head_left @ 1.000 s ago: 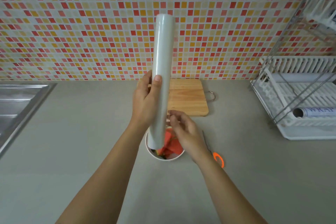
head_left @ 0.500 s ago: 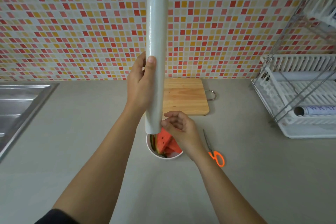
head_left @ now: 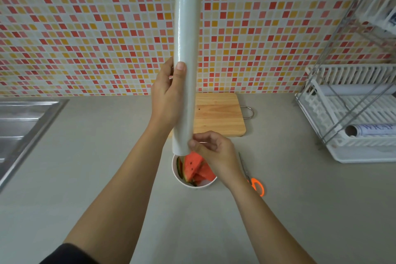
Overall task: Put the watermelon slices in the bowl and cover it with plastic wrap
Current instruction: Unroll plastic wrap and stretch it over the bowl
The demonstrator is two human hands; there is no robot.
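Two bare forearms reach forward from the bottom edge over a grey countertop (head_left: 90,178). Nearest, a white bowl (head_left: 188,184) sits on the counter holding red watermelon slices (head_left: 194,167) with green rind. Orange-handled scissors (head_left: 256,185) lie just right of the bowl, partly behind the right wrist.

Above the bowl, the right hand (head_left: 216,152) pinches at the lower end of a roll of plastic wrap (head_left: 186,60), fingertips curled against its surface. The left hand (head_left: 167,98) is clamped around the roll's middle, thumb pressed on the front, holding it nearly upright. Compared with a second ago, the roll sits higher: its lower end, which then dipped in front of the bowl, now hangs just above the rim, and more watermelon shows.

Beyond the hands lies a wooden cutting board (head_left: 220,118). A steel sink (head_left: 19,126) lies at far left and a white dish rack (head_left: 351,113) at right, before a red, orange and cream mosaic wall.
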